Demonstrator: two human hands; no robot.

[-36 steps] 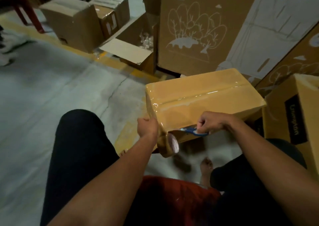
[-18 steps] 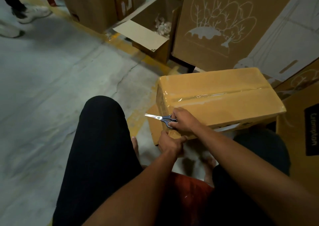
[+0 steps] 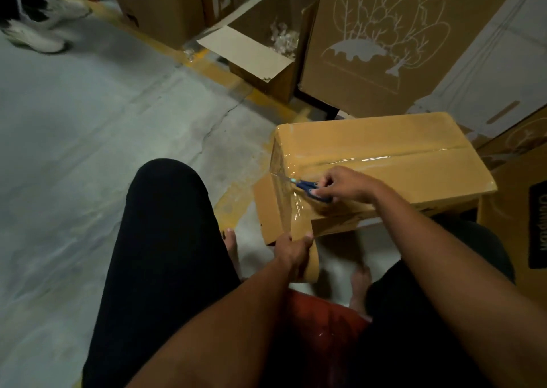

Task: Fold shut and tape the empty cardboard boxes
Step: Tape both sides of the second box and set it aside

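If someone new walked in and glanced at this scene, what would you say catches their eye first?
Probably the taped box at centre right, glossy with clear tape. At its near left corner the right hand holds blue-handled scissors to the tape, while the left hand just below grips the tape roll. Behind, an open box sits beside a tall carton with tree drawings.

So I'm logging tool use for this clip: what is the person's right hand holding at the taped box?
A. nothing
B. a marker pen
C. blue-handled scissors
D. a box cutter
C: the right hand grips blue-handled scissors, blades pointing at the tape by the edge of the taped box, while the left hand holds the tape roll.
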